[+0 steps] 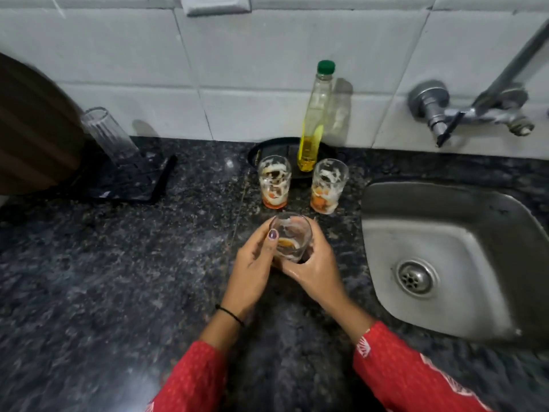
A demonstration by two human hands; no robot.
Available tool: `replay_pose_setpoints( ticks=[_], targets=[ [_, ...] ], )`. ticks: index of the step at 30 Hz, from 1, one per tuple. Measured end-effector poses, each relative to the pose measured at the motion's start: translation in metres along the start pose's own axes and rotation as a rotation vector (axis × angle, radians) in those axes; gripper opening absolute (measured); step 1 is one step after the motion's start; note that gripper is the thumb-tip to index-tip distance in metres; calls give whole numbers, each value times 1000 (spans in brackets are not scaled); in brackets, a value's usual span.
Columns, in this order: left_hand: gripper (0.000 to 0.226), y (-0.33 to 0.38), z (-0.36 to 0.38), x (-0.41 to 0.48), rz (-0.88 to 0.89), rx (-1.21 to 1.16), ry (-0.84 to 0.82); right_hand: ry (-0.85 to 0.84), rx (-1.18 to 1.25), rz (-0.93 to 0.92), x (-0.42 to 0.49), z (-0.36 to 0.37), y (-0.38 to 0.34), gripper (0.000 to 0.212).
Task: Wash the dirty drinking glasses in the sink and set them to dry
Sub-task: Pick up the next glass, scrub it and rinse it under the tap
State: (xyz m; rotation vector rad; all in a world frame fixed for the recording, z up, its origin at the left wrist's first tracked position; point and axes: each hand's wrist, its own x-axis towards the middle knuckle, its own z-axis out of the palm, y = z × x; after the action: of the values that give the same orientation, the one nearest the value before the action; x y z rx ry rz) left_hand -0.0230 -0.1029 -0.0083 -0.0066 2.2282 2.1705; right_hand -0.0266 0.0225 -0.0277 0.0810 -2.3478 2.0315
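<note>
A dirty drinking glass [292, 237] with orange and white residue stands in front of me on the dark granite counter [118, 278]. My left hand [252, 269] grips its left side with the thumb on the rim. My right hand [315, 266] wraps around its right side. Two more dirty glasses [274, 181] [328, 185] stand upright just behind it. A clean ribbed glass [104, 133] rests upside down and tilted on a black drying rack [133, 179] at the far left. The steel sink [445, 248] lies to the right.
A clear bottle with yellow liquid and a green cap [315, 117] stands on a black round tray [279, 150] against the tiled wall. A wall tap [463, 111] hangs above the sink. A brown rounded object [32, 126] fills the far left.
</note>
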Motion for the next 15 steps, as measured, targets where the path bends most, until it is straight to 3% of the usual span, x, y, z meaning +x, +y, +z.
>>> replay_pose_setpoints(
  ticks=[3, 9, 15],
  targets=[
    [26, 20, 53, 1, 10, -20, -107, 81, 9, -28, -5, -58, -2, 63],
    [32, 47, 198, 37, 49, 22, -238, 285, -55, -16, -6, -210, 1, 67],
    [57, 81, 324, 112, 34, 90, 59, 336, -178, -14, -1, -323, 7, 67]
  ],
)
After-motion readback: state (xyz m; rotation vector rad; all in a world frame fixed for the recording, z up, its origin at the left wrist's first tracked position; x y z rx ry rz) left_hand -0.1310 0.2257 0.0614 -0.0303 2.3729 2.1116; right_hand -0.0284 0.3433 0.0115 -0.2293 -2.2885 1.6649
